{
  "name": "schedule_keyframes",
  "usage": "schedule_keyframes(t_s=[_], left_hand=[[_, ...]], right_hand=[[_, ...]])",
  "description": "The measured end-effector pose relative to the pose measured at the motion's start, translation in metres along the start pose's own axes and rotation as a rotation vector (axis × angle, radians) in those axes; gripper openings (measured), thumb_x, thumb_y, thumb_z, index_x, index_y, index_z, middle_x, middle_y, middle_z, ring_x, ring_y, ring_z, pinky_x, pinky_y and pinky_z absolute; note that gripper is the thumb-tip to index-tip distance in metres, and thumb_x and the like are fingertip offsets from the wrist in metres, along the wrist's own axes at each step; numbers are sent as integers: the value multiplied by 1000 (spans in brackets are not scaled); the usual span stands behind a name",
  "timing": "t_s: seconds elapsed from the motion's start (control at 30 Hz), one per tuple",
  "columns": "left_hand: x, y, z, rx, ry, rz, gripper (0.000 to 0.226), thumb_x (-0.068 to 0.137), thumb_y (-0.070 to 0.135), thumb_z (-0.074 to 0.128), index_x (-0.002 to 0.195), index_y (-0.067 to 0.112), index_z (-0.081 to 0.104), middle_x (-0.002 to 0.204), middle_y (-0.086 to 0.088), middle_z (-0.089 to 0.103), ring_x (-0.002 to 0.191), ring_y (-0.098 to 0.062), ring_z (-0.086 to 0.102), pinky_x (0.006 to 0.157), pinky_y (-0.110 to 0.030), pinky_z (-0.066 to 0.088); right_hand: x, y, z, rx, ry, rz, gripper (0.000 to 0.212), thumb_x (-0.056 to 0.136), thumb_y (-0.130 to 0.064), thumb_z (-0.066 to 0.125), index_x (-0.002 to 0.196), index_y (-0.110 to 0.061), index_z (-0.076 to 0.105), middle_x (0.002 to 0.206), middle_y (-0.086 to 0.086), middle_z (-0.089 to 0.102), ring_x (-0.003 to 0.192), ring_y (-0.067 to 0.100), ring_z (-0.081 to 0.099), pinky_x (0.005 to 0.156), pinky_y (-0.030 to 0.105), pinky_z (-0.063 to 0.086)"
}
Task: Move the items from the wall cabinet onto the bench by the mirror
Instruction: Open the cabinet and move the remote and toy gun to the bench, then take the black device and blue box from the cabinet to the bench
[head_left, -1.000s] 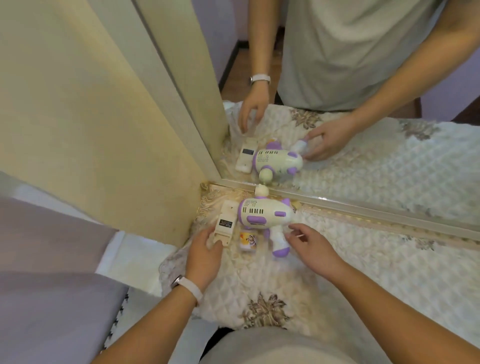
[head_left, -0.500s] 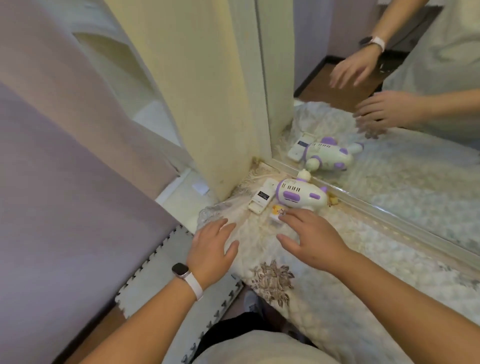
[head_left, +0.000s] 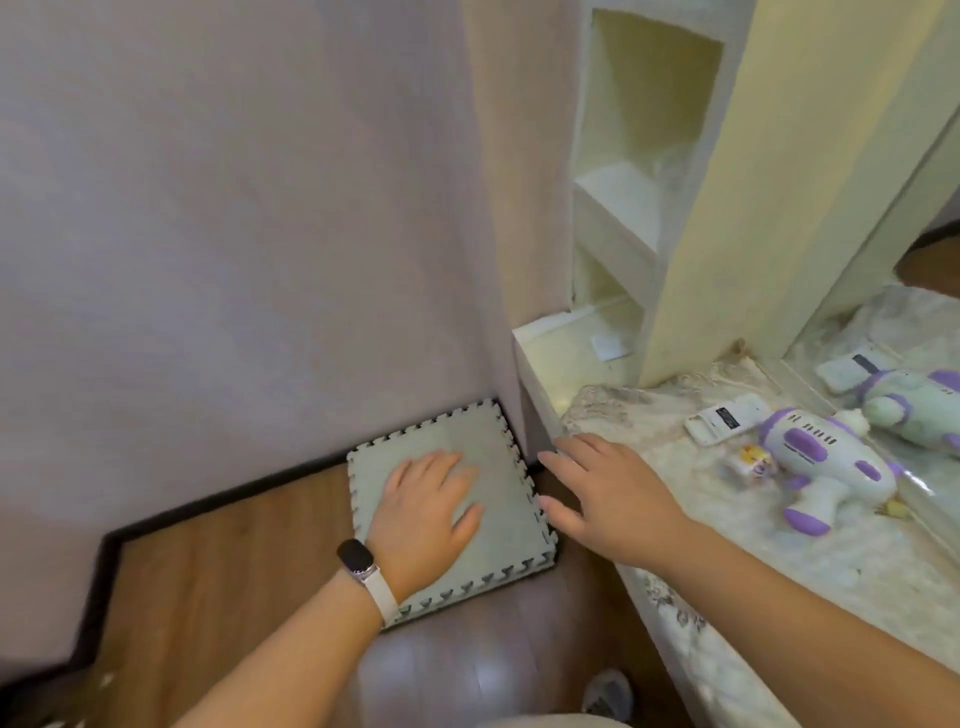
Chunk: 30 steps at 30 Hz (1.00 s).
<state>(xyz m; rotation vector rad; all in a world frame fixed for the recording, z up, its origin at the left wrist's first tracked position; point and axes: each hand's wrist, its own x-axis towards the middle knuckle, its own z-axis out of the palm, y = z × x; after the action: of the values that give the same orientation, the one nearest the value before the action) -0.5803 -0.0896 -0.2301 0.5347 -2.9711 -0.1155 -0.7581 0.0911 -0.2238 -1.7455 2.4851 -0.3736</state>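
Observation:
A white and purple toy gun (head_left: 821, 457) lies on the quilted bench (head_left: 779, 545) beside the mirror (head_left: 914, 312). A white remote-like device (head_left: 724, 418) lies just left of it, and a small yellow-labelled item (head_left: 753, 460) sits in front of the toy. The cream wall cabinet (head_left: 639, 171) with open shelves stands at upper right; a small white card (head_left: 613, 345) lies on its lowest ledge. My left hand (head_left: 421, 514) hovers open over the floor mat, holding nothing. My right hand (head_left: 608, 493) is open and empty at the bench's left end.
A grey foam puzzle mat (head_left: 498, 441) lies on the wooden floor (head_left: 234, 571) against the lilac wall (head_left: 234, 208). The mirror reflects the toy and the remote. A shoe tip (head_left: 608, 693) shows at the bottom edge.
My view has swung left, away from the mirror toward the wall and cabinet. Both hands have let go of the remote and toy and drawn back leftward, open and empty.

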Motion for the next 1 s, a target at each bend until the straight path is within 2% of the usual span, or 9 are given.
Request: schedule_keyframes(t_s=[0.3,0.5,0.67,1.0], left_hand=[[-176,-108,-61,62,154,-310,42,87,46,50,120,25,64,127,-1,62,121,-23,55,105,-44,36],[-309,-164,-92,47,255,-497,44,88,46,49,123,24,64,129,-2,62,124,-23,54,106,-47,39],[-410,-192,-114,63,318,-646,42,90,45,52,125,25,62,131,-1,60,126,-20,52,108,-46,35],[-535,-227,-170,211,418,-945,42,92,45,51,127,24,61,132,-1,60,126,-19,51,109,-40,31]], right_hand=[[56,-199,27,-31,19,-335,49,88,-53,48,120,-19,63,121,3,64,111,25,59,81,40,52],[60,-345,49,-65,46,-559,48,87,-51,46,117,-19,66,117,2,68,109,26,62,80,36,51],[59,-453,62,-63,29,-747,49,91,-52,45,123,-20,65,123,2,66,116,28,59,90,41,51],[76,-619,55,-87,126,-1156,50,92,-50,45,125,-16,63,123,7,65,114,30,59,86,41,52]])
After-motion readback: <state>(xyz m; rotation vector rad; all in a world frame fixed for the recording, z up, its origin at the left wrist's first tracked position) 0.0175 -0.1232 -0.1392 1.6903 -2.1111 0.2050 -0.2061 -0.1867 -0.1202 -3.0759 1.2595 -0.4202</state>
